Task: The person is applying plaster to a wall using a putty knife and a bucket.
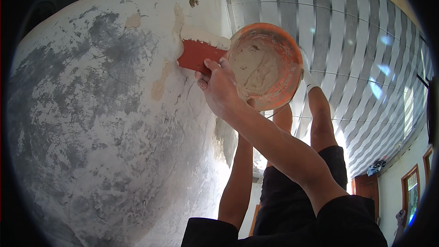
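Note:
My right hand (pixel 216 80) grips a flat red scraper (pixel 197 55), with pale filler along its upper edge, against the patchy white-and-grey wall (pixel 82 110). Just right of the scraper is an orange bucket (pixel 292 45) of thick beige filler (pixel 254 66), with a wire handle hanging down. My left hand (pixel 250 104) is at the bucket's lower rim, thumb showing on it; the rest is mostly hidden behind the bucket and my right forearm. Fresh beige patches mark the wall beside the scraper.
My bare legs stand below the bucket on a grey-and-white striped tiled floor (pixel 366 55). The wall runs along my left. At the far right are a wooden door (pixel 368 187), wood-framed windows (pixel 410 192) and a small pile of cloth (pixel 376 167).

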Motion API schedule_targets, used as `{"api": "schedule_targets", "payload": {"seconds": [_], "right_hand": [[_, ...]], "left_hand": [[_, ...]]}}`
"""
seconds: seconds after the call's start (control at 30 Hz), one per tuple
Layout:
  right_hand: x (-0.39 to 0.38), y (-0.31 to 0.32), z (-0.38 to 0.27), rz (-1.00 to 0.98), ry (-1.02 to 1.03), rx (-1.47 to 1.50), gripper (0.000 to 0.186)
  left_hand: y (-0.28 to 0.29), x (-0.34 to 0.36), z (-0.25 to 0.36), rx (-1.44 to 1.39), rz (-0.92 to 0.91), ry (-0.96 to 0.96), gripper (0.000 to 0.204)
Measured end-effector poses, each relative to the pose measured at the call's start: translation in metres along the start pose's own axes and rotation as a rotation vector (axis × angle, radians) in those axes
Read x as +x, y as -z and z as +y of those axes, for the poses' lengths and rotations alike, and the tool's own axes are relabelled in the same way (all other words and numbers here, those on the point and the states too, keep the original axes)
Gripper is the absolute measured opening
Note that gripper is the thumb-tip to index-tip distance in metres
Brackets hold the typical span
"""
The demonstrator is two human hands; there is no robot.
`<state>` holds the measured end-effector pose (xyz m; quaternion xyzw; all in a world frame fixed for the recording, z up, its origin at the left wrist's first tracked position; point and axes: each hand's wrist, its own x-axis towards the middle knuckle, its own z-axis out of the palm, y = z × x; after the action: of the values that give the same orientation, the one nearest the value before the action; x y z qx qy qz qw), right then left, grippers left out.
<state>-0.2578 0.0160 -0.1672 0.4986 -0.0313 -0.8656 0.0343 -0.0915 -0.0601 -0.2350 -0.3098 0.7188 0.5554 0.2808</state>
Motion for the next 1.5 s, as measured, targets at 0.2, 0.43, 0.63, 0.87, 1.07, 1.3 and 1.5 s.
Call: {"api": "schedule_targets", "payload": {"seconds": [0.2,0.43,0.63,0.87,1.07,1.3,1.5], "right_hand": [[0.0,-0.006,-0.001,-0.025,0.031,0.043,0.007],[0.001,0.0,0.003,0.007,0.017,0.073,0.007],[0.005,-0.005,0.009,-0.021,-0.003,0.046,0.007],[0.01,-0.011,0.014,-0.09,-0.013,0.258,0.008],[0.01,-0.001,0.018,-0.038,-0.073,0.211,0.006],[0.025,-0.019,-0.005,-0.075,-0.05,0.237,0.006],[0.023,-0.018,-0.016,-0.044,-0.043,0.192,0.006]], "left_hand": [[0.006,0.001,-0.01,-0.006,-0.02,-0.037,0.073],[0.007,-0.002,0.006,-0.056,0.008,0.008,0.072],[-0.009,-0.011,0.024,-0.124,0.028,0.082,0.072],[-0.004,-0.008,0.029,-0.01,0.07,0.062,0.063],[-0.009,-0.009,0.028,-0.098,0.137,0.114,0.059],[0.021,-0.005,-0.042,-0.325,-0.054,0.041,0.046],[0.028,0.005,-0.056,-0.625,-0.125,0.164,0.036]]}}
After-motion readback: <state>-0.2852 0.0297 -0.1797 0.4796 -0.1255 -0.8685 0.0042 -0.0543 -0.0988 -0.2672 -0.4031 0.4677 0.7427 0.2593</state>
